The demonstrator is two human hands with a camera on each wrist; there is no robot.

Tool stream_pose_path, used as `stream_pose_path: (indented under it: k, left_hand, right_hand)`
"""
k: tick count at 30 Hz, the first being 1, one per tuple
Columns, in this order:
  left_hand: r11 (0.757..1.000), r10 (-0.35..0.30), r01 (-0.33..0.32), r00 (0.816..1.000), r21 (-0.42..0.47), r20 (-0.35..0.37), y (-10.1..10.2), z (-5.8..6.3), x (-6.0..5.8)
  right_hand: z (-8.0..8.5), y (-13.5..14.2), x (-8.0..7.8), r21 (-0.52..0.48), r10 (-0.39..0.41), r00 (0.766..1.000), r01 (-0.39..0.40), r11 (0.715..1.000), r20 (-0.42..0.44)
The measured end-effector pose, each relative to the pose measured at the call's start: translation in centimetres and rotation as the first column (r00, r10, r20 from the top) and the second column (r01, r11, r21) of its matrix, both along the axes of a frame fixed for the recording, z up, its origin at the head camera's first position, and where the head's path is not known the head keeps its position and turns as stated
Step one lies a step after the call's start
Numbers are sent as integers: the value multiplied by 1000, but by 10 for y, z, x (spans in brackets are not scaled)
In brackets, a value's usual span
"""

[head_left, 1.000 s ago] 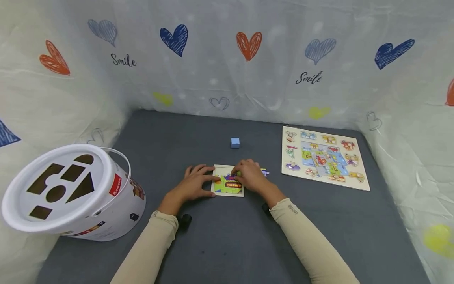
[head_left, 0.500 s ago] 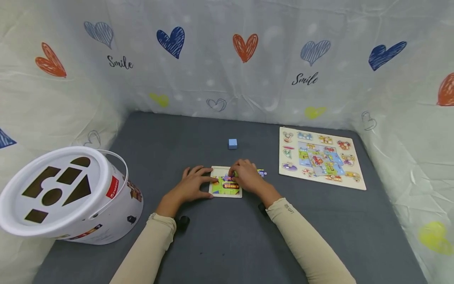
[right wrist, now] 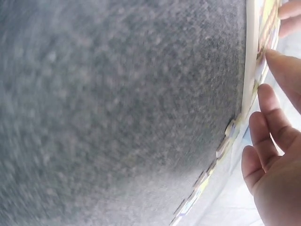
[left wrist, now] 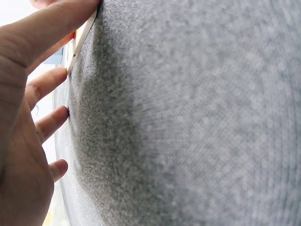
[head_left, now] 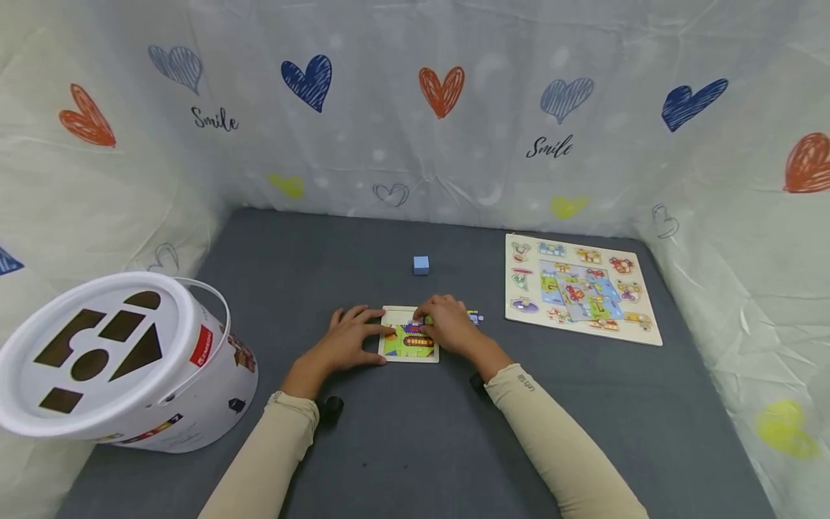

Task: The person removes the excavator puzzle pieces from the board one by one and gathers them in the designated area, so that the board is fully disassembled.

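Note:
In the head view a small jigsaw puzzle tray (head_left: 410, 359) lies flat at the middle of the table. Its lower part carries a green, yellow, red and purple picture; pale bare base shows at the top. My left hand (head_left: 345, 340) rests at the tray's left side, thumb by the near corner and index finger on the picture. In the left wrist view its other fingers are spread. My right hand (head_left: 452, 326) comes over the tray's right side, thumb and index finger pinching a small green puzzle piece (head_left: 429, 319), mostly covered. Loose puzzle pieces (head_left: 475, 317) lie beyond that hand.
A blue cube (head_left: 421, 266) sits behind the tray. At the back right lies a large wooden puzzle board (head_left: 519, 314) with picture pieces and a colourful sheet on it. A white bucket (head_left: 214, 404) with a shape-hole lid stands on the left.
The whole head view shifts slightly. Both hands stay at the tray, and the right thumb and index finger move a little over the upper part of the picture.

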State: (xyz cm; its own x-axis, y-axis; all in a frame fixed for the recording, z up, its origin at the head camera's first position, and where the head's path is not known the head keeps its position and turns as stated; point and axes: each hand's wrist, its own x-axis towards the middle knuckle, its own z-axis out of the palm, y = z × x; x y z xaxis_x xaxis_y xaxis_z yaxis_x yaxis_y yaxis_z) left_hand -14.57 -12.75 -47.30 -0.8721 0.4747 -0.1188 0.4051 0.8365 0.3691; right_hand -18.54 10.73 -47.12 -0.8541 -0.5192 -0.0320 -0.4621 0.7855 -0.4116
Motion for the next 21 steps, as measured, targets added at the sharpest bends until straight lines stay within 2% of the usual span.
stream_pose_path:
  k: [5,14,21]
  left_hand:
    - [1000,5,-5,1000,4,9,0,-2,2]
    - [1000,4,-3,1000,8,-3,-2,-5,-2]
    - [1000,13,-13,1000,-4,4,-2,-4,-1]
  right_hand:
    - [-2,4,-2,11,12,1000,-12,1000,19]
    - [8,5,-5,48,60,998,-62,997,35]
    - [8,6,-7,98,67,997,-69,993,26]
